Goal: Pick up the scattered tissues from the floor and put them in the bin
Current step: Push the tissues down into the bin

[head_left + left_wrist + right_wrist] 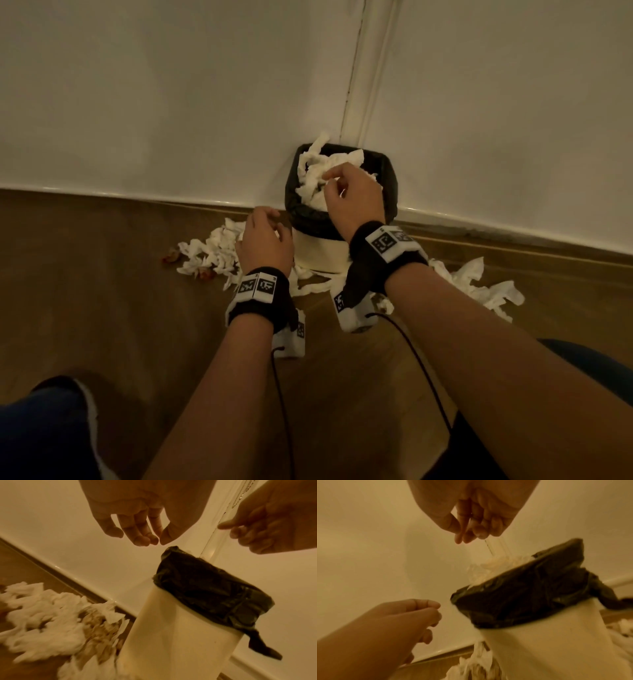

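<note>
Right hand (pixel 352 195) over bin (pixel 320 253), fingers loose, empty; tissues (pixel 318 178) just below. Left hand (pixel 265 245) fingers relaxed, empty.

Head view: from above, facing forward and down into a far corner, with both forearms near and the bin (pixel 322 253) farther off. Left wrist view: low, close, looking along the left hand (pixel 137 520) toward the bin (pixel 171 635) on its right. Right wrist view: equally low and close, along the right hand (pixel 476 513). Shared by all three: bin, both hands, floor tissues (pixel 212 250).
</note>
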The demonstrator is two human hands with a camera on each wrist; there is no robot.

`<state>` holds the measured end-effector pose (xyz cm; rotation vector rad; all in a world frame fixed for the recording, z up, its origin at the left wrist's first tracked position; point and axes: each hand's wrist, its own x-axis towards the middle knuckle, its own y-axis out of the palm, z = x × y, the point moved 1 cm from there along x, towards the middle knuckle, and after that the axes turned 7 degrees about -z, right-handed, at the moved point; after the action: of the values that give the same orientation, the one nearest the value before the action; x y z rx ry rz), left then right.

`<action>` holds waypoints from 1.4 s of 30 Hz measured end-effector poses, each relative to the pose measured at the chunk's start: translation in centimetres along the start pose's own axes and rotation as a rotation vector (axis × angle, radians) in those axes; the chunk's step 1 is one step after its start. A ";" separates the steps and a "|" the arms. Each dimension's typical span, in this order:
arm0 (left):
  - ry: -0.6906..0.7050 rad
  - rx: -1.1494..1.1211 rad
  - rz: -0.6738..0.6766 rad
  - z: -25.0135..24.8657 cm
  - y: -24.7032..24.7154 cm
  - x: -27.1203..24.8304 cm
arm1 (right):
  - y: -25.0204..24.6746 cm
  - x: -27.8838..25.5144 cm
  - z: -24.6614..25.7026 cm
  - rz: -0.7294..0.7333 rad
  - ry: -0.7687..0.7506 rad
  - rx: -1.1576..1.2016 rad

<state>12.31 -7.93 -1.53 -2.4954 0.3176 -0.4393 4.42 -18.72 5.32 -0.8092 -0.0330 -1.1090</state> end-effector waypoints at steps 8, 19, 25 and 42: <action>0.063 0.306 0.288 5.7 1.9 -2.7 | 6.0 -7.0 -4.2 0.287 0.122 -0.179; 0.474 0.752 0.839 12.6 7.9 -5.1 | 5.7 -10.0 -12.4 0.481 0.400 -0.428; 0.421 0.698 0.885 13.3 7.6 -5.0 | 6.7 -10.8 -12.7 0.471 0.419 -0.426; -0.338 -0.113 0.441 14.5 3.1 -4.3 | 10.4 -9.8 -10.3 0.475 0.253 -0.324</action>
<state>13.45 -1.76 -15.61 -2.4526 0.7468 0.1806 4.39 -15.15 -11.96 -0.8986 0.5377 -0.7627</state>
